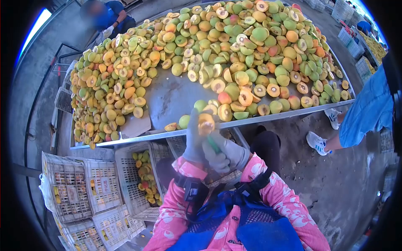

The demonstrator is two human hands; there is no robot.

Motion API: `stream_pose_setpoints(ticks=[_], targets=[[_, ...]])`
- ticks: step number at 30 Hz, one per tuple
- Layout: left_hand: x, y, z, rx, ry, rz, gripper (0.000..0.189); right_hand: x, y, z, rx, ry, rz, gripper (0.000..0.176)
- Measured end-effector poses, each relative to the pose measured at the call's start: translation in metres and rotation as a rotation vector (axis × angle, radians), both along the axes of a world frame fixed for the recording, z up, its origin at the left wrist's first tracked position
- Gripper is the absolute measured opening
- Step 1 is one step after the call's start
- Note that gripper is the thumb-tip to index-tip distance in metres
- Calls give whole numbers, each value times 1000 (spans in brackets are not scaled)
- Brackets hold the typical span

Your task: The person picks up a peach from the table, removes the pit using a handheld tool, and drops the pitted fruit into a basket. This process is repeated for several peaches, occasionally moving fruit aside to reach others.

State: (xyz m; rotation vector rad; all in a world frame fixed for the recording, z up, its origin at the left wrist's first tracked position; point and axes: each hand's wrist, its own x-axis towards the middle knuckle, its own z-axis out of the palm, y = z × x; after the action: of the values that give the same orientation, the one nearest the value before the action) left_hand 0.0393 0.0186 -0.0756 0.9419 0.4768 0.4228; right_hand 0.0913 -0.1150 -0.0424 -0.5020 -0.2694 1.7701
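Just over the near rim of the metal table [157,134], my gloved left hand [194,142] is closed around a halved peach [206,124], its cut orange flesh facing up. My gloved right hand [228,154] is wrapped round a green-handled tool [213,143]. The tool's working end is hidden at the peach. A green peach [184,121] lies on the table beside my left hand. Whole and halved peaches form a large pile [234,46] across the tabletop, many halves showing pits or hollows.
Below the table's left side stands a white crate [125,167] partly filled with peaches. More stacked crates [69,188] are farther left. A person in blue [106,16] is at the far left edge; another person's denim-clad leg [364,113] is at right.
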Motion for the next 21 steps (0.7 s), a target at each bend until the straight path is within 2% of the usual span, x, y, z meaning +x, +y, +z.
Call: stream_pose_setpoints(ticks=[2, 4, 5, 6, 7, 8, 9, 11, 13, 14, 15, 17, 18, 19, 20, 21], targets=[[-25, 0, -19, 123, 54, 162, 42, 0, -4, -14, 13, 43, 94, 55], [-48, 11, -5, 158, 218, 566, 33, 4, -4, -37, 27, 68, 182, 54], [-85, 38, -31, 789, 421, 616, 25, 0, -7, -56, -20, -626, 48, 51], [-104, 47, -18, 700, 441, 826, 22, -4, -9, -69, -67, -1317, -106, 49], [-115, 51, 5, 920, 801, 909, 23, -8, -13, -77, -72, -1314, -128, 49], [-170, 104, -39, 1437, 824, 849, 30, -7, -15, -82, -140, -1556, -152, 46], [-169, 100, -29, 1343, 1066, 1018, 32, -2, -14, -87, -208, -1804, -169, 43], [-119, 89, -5, 1632, 719, 1118, 24, -4, -7, -95, -172, -1728, -237, 38], [-53, 56, 16, 1191, 696, 636, 30, -1, -5, -88, -148, -1747, -404, 32], [-27, 74, -24, 1071, 349, 428, 37, 4, -6, -84, -147, -1753, -403, 32], [9, 77, -35, 1541, 600, 227, 47, 9, -11, -79, -149, -1674, -501, 29], [79, 75, -37, 1787, 382, 191, 48, 17, -21, -72, -160, -1597, -601, 25], [95, 78, -38, 1785, 361, 188, 48, 22, -26, -69, -218, -1582, -571, 24], [115, 80, -39, 1910, 495, 146, 47, 28, -32, -65, -280, -1570, -550, 23], [142, 79, -37, 2034, 610, 114, 47, 32, -34, -59, -239, -1499, -612, 23], [148, 84, -39, 2029, 505, -10, 45, 37, -36, -51, -264, -1448, -685, 23]])
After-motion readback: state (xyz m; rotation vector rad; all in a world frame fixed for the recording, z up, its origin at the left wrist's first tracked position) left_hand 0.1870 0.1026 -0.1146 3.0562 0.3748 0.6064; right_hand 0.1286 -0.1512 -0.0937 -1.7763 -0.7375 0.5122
